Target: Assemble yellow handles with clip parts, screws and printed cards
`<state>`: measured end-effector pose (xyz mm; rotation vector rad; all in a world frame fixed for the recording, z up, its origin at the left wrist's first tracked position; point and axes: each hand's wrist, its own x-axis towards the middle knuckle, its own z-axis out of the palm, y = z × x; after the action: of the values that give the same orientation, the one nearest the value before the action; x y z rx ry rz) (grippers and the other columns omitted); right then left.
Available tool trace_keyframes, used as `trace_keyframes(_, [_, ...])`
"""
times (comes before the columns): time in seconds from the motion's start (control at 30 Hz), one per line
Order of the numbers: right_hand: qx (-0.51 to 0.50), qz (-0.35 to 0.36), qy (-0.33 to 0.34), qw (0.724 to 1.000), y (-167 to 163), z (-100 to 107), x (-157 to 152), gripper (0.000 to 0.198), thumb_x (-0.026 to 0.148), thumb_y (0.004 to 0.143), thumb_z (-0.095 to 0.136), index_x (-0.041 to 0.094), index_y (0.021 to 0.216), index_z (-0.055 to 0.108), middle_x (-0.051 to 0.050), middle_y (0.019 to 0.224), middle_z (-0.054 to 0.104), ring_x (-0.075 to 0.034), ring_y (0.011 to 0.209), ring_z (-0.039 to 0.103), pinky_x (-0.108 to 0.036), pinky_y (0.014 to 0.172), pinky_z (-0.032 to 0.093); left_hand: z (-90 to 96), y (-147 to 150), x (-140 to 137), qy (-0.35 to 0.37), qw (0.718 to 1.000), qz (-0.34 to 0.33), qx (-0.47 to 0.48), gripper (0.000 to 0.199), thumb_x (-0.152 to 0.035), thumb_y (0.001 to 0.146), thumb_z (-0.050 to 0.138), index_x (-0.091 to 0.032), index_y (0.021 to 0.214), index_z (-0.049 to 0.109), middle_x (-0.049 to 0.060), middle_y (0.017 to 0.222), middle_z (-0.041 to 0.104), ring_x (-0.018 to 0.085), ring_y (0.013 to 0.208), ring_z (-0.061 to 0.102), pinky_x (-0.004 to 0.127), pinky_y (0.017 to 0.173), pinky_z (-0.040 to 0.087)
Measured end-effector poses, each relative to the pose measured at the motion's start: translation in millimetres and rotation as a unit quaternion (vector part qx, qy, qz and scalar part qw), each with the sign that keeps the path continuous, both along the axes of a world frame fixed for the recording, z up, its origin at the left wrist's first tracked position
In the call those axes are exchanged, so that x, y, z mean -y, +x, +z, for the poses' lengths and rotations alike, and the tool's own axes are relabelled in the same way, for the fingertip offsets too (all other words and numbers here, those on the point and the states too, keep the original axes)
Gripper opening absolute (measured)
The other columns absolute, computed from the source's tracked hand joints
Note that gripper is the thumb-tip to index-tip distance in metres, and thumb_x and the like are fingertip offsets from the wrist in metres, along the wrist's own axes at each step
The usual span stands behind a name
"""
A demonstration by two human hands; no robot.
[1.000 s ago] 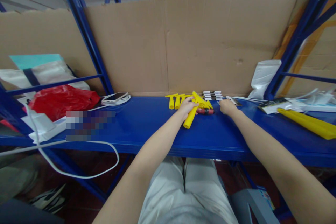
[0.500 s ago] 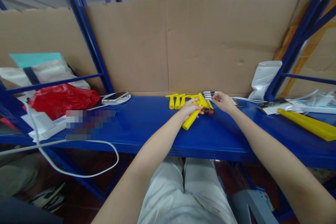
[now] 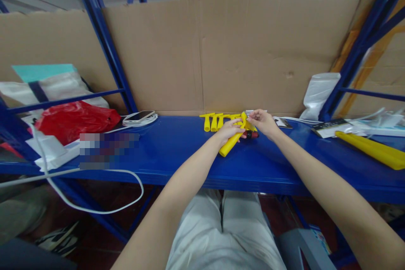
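Note:
A yellow plastic T-shaped tool [image 3: 230, 145] with a thick round handle slants over the blue shelf, its handle end towards me. My left hand [image 3: 230, 131] is closed round it just below its head. My right hand [image 3: 262, 122] is at the head of the tool, thumb and fingers pinched together; anything between them is too small to make out. Behind my left hand, several more yellow T-shaped tools [image 3: 207, 123] lie in a row. A dark red and black object [image 3: 252, 134], partly covered, lies below my right hand.
A cardboard sheet [image 3: 158, 59] backs the blue shelf [image 3: 177, 143]. To the left are a phone [image 3: 142, 115] on a coiled white cable, a red plastic bag [image 3: 77, 120] and a power strip. A long yellow piece [image 3: 373, 149] and a white pouch [image 3: 319, 95] are right.
My right hand has moved left, from beside the white striped items to the head of the yellow tool. My left hand holds the tool in almost the same place.

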<state>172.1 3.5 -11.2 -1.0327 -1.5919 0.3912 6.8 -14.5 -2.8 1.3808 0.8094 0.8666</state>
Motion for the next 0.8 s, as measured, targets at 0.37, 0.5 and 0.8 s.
trace_keyframes(0.37, [0.038, -0.084, -0.012, 0.996, 3.2, -3.8, -1.8, 0.03, 0.042, 0.064, 0.065, 0.019, 0.078, 0.052, -0.006, 0.083, 0.062, -0.017, 0.073, 0.057, -0.039, 0.073, 0.05, -0.1, -3.7, -2.8, 0.018, 1.0, -0.025, -0.004, 0.062, -0.001, 0.074, 0.055, -0.017, 0.132, 0.041, 0.011, 0.103, 0.061, 0.009, 0.052, 0.062, 0.017, 0.04, 0.042])
trace_keyframes(0.5, [0.051, -0.093, -0.021, 0.994, 5.0, -2.9, -0.4, 0.035, 0.045, 0.063, 0.066, 0.019, 0.083, 0.053, -0.009, 0.094, 0.063, -0.02, 0.083, 0.059, -0.041, 0.077, 0.05, -1.4, -7.5, -5.7, 0.032, 0.999, -0.043, -0.004, 0.061, -0.003, 0.074, 0.057, -0.017, 0.131, 0.041, 0.01, 0.1, 0.062, 0.011, 0.054, 0.062, 0.018, 0.041, 0.042])
trace_keyframes(0.8, [0.084, -0.047, -0.025, 0.995, 9.6, -1.8, 2.5, 0.039, 0.048, 0.068, 0.062, 0.019, 0.094, 0.058, -0.01, 0.106, 0.063, -0.023, 0.099, 0.057, -0.043, 0.089, 0.045, -2.2, -9.3, -3.2, 0.049, 0.997, -0.065, -0.004, 0.061, -0.002, 0.075, 0.055, -0.016, 0.132, 0.039, 0.009, 0.098, 0.061, 0.011, 0.054, 0.062, 0.018, 0.04, 0.042])
